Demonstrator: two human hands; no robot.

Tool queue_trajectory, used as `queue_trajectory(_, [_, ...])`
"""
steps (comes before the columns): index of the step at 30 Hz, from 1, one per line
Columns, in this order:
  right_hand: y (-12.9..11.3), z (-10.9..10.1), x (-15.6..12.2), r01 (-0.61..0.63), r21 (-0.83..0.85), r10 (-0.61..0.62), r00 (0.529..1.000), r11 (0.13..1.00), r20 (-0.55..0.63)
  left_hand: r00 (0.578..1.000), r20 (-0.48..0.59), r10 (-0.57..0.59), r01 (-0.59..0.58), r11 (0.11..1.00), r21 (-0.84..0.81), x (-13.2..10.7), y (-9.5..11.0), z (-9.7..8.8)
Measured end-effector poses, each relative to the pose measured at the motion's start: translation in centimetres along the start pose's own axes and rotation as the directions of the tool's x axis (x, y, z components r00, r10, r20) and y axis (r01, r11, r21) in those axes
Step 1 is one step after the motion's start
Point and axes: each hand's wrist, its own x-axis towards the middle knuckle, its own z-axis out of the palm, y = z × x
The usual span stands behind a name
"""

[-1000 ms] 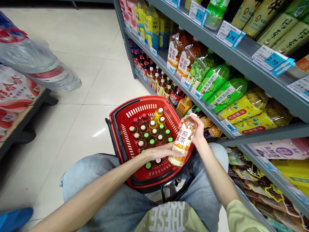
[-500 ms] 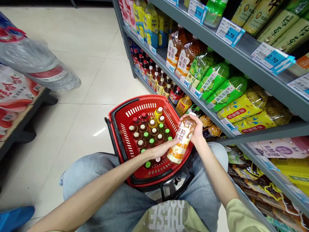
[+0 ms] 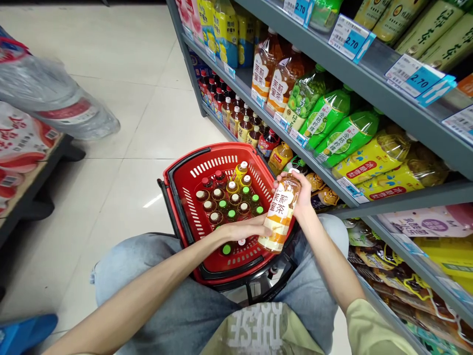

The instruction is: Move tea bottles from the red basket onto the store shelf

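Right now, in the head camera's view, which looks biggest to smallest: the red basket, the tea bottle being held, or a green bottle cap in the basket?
1. red basket
2. tea bottle
3. green bottle cap

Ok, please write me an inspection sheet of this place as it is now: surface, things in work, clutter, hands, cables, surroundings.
Surface: pale tiled floor, glossy; the red basket stands on it.
Things in work: amber tea bottle, tilted over the basket's right side; many small capped bottles upright inside.
Clutter: wrapped water bottle packs on a low stand at left.
Hands: left hand touches the bottle's lower part; right hand has its grip on the upper part.
Cables: nothing seen.
Surroundings: grey shelves of drinks on the right, with 2.70 price tags.
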Motion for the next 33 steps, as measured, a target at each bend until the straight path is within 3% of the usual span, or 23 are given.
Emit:
queue_trajectory(6, [0.2, -0.1, 0.0, 0.002, -0.043, 0.001, 0.998, 0.999, 0.068, 0.993, 0.093, 0.071, -0.072, 0.997, 0.001, 0.2, 0.6, 0.7])
queue_trajectory(20, [0.3, 0.1, 0.2, 0.044, -0.125, -0.035, 0.996, 0.991, 0.079, 0.993, -0.113, 0.030, 0.001, 0.966, 0.258, 0.4, 0.8, 0.8])
queue_trajectory(23, [0.2, 0.0, 0.2, 0.054, -0.114, -0.047, 0.997, 0.992, 0.060, 0.987, -0.157, 0.026, 0.008, 0.978, 0.210, 0.4, 0.4, 0.5])
queue_trajectory(29, [0.3, 0.4, 0.1, 0.066, -0.097, -0.067, 0.998, 0.993, -0.008, 0.968, -0.245, -0.054, 0.040, 0.997, -0.064, 0.9, -0.5, 0.8])
queue_trajectory(33, [0.3, 0.8, 0.3, 0.095, -0.123, -0.106, 0.991, 0.988, -0.082, 0.949, -0.314, -0.043, 0.022, 0.997, -0.071, 0.9, -0.4, 1.1])
